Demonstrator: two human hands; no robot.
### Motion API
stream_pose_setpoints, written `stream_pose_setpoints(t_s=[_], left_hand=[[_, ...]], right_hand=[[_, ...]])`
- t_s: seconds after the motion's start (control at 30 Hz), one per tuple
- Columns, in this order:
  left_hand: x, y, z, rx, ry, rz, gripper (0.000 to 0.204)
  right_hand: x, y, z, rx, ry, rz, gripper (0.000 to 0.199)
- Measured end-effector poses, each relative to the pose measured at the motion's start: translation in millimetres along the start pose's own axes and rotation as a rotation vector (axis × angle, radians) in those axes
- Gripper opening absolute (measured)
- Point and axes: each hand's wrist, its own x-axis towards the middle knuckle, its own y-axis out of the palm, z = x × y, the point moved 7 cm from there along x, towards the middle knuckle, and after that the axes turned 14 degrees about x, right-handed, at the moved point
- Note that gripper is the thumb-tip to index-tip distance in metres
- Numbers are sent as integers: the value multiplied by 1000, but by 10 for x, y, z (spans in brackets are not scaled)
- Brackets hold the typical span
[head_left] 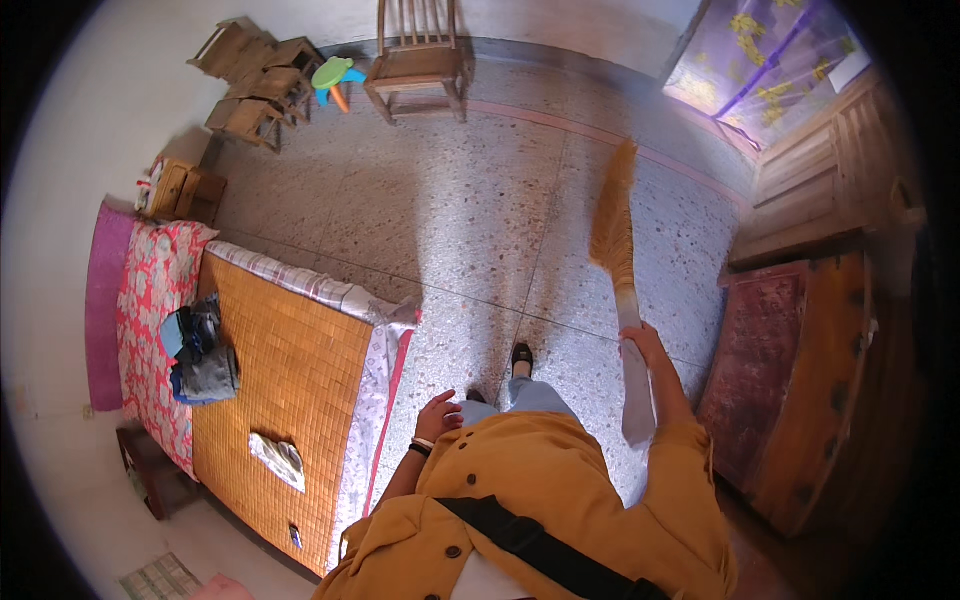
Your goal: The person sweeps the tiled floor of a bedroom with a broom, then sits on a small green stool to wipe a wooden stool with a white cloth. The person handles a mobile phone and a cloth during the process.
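Note:
Out to my right, my right hand (645,345) is wrapped round the pale handle of a broom (614,225). Its tan bristles point forward, away from me, over the speckled floor (480,220); I cannot tell whether they touch it. The handle's wide pale end reaches back beside my right forearm. My left hand (438,415) hangs by my waist, empty, its fingers loosely bent and apart, with dark and light bands at the wrist. Nearest to that hand is the edge of a bed covered by a brown woven mat (290,370).
Folded dark clothes (203,350), a pale cloth (277,461) and a small dark phone-like object (296,536) lie on the bed. A wooden chair (418,68), a colourful stool (336,76) and small wooden chairs (262,85) line the far wall. A reddish wooden chest (757,370) stands right.

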Motion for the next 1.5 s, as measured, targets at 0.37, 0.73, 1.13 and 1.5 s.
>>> stream_pose_setpoints(t_s=[0.37,0.73,1.13,1.5], left_hand=[[668,361,-896,112,-197,241,38],[1349,421,-1964,363,-152,577,36],[315,1134,-3073,375,-347,894,74],[185,776,-3401,643,-204,1011,76]], right_hand=[[-1178,-1269,-2021,74,-37,-552,63],[-1670,75,-2992,980,101,-475,16],[801,2033,-469,1028,-157,-470,39],[360,2772,-194,1170,-170,-301,29]])
